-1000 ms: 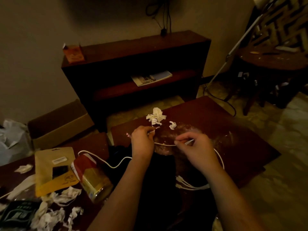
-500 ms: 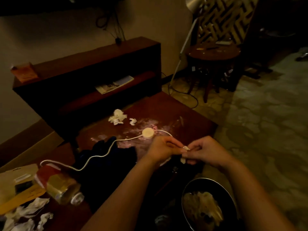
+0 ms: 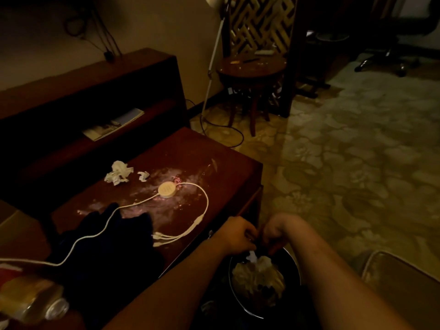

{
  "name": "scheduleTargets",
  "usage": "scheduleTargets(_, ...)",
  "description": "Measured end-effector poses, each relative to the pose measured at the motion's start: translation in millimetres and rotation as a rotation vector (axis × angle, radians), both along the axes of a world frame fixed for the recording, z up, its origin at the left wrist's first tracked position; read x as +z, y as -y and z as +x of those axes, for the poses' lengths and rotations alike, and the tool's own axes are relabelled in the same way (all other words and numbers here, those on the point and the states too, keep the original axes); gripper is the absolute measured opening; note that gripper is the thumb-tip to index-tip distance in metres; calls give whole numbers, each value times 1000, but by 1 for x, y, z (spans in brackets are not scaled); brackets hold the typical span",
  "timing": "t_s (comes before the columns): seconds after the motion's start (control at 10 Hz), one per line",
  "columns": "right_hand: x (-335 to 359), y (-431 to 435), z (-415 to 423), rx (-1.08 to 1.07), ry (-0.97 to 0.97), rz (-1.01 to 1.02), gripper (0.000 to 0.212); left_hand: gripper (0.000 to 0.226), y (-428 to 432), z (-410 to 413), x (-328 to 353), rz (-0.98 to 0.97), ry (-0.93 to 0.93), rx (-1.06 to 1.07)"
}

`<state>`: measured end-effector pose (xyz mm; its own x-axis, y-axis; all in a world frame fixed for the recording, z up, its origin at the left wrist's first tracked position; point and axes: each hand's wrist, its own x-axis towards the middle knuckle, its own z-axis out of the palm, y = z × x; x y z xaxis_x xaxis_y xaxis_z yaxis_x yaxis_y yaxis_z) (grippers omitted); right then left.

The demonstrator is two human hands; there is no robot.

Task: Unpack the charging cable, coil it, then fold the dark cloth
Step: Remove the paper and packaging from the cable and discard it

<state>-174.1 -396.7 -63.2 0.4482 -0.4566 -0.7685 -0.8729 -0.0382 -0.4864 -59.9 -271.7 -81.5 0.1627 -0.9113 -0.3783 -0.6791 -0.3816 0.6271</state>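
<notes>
Step in hand: binning the wrapping before coiling, as I judge it; drop it low over the bin (image 3: 234,296) so nothing lands on the floor.
Left hand (image 3: 234,235): fingers curled down, pinching a white scrap (image 3: 251,255) just above the bin.
Right hand (image 3: 273,232): fingers curled, just beside the left; what they hold cannot be told.
Cloth (image 3: 107,253): dark, rumpled, unfolded, on the near left of the table (image 3: 214,177).
Cable (image 3: 167,189): white, uncoiled; round puck mid-table, three plugs fanned beside the cloth, tail lying across it.

- A dimly lit home living room.
- Floral carpet (image 3: 345,175) covers the floor.
- A low wooden table (image 3: 190,151), dark shelf unit (image 3: 95,75), round side table (image 3: 252,67), floor lamp (image 3: 214,60) and lattice screen (image 3: 259,22) furnish it.
</notes>
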Motion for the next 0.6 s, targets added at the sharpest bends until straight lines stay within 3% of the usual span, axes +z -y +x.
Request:
scheduleTargets(0.2,30,-24,16,27,231,-27,5,19,-25,21,29,-160,35,106)
scheduleTargets(0.3,42,-54,32,-111,514,0,5,9,-52,47,60,-291,56,251)
scheduleTargets(0.4,56,-95,80,-107,700,-151,2,10,-98,92,80,-475,103,638)
scheduleTargets(0.5,67,-134,140,39,785,-407,7,15,-144,133,74,-573,163,929)
scheduleTargets(0.6,68,-161,190,111,809,-609,18,22,-170,157,65,-502,284,1010)
